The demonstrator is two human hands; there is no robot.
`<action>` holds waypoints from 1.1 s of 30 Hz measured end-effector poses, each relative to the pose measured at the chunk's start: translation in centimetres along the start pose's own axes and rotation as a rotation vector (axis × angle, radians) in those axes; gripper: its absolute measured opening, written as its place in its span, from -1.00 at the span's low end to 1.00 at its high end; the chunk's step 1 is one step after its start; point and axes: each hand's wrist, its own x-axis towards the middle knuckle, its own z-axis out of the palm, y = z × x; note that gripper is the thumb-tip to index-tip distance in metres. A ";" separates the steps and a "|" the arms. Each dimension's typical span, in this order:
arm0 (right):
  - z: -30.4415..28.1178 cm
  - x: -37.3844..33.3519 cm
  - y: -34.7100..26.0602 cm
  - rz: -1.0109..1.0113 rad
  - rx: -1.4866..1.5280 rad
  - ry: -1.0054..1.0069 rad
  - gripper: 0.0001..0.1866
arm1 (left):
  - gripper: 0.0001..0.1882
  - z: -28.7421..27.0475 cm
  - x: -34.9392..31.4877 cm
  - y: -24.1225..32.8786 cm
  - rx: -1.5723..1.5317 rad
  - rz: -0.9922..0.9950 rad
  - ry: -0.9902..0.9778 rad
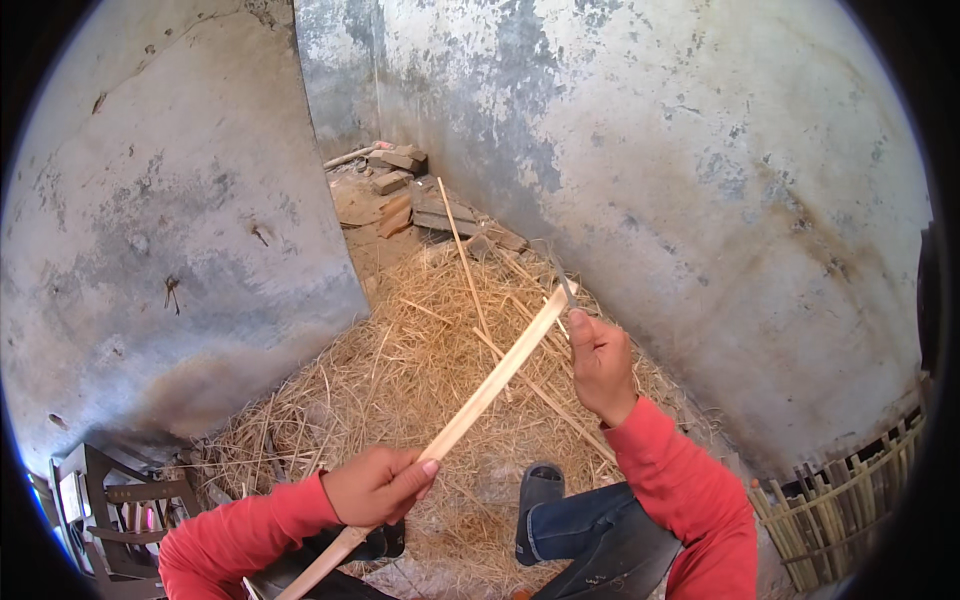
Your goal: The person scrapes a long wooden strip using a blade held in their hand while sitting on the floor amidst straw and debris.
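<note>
My left hand (378,487) is closed around a long pale strip that looks like split bamboo (492,388). The strip slants from my lap at the lower left up to the right, over the shavings. In my right hand (603,366) is a knife, its handle hidden in the fist and its thin grey blade (561,272) pointing up and away. The blade crosses the strip's far end; whether its edge bites into the wood, I cannot tell. Both forearms are in red sleeves.
Straw-like shavings (340,400) and several loose strips cover the floor around my sandalled feet. Bricks (440,208) lie in the back corner between worn plaster walls (720,200). A dark wooden chair (140,495) stands at the lower left, a fence-like row of sticks (840,515) at the lower right.
</note>
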 end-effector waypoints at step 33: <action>0.7 -0.2 -1.4 -0.123 -0.029 0.040 -0.59 | -0.30 0.8 3.0 0.2 -0.471 0.036 -0.072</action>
